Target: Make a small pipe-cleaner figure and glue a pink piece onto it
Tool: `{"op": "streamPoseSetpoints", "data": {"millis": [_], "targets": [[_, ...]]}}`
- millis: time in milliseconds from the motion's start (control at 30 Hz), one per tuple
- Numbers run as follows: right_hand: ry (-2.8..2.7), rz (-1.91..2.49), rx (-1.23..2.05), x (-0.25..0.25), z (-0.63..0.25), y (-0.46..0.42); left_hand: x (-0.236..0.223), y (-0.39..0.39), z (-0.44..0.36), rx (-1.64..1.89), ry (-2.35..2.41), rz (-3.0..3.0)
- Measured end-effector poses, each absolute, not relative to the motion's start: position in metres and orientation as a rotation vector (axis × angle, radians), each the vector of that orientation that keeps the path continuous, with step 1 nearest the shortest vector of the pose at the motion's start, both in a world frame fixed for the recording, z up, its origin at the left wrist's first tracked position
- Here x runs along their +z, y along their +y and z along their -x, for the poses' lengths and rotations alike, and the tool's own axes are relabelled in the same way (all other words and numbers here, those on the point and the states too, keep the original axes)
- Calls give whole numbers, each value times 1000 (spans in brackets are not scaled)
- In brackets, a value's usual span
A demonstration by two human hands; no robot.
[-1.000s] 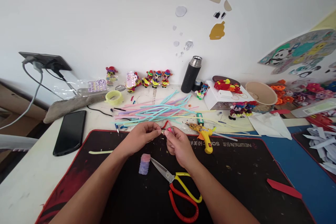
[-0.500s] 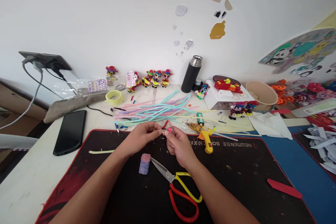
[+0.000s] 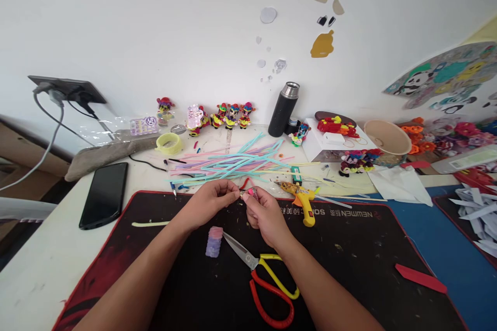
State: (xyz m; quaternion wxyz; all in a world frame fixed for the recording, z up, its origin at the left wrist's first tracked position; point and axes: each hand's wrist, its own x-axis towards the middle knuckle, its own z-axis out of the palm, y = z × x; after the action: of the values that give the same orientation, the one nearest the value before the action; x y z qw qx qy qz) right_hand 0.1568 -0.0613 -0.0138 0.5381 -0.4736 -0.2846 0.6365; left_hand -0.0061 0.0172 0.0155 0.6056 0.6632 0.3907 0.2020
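Observation:
My left hand (image 3: 212, 200) and my right hand (image 3: 264, 214) meet over the far edge of the black desk mat (image 3: 349, 248). Both are closed in a pinch on a small pink piece (image 3: 250, 193) held between their fingertips. Just below the hands lie a purple-and-pink rolled block (image 3: 214, 241) and scissors with red and yellow handles (image 3: 267, 279). A yellow glue gun (image 3: 301, 197) rests to the right of my right hand. Behind the hands spreads a pile of pastel paper strips (image 3: 233, 163).
A black phone (image 3: 104, 194) lies at the left, a tape roll (image 3: 169, 143) and small figurines (image 3: 231, 115) near the wall. A black flask (image 3: 284, 109), a paper bowl (image 3: 386, 138), a white box (image 3: 330, 145) and a red strip (image 3: 420, 278) sit at the right.

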Motion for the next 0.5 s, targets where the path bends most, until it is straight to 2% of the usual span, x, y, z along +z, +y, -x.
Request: {"op": "streamPoseSetpoints", "data": {"millis": [500], "targets": [[-674,1146,1500,-15,-157,-61,18,16,6,421,886,-1521]]}}
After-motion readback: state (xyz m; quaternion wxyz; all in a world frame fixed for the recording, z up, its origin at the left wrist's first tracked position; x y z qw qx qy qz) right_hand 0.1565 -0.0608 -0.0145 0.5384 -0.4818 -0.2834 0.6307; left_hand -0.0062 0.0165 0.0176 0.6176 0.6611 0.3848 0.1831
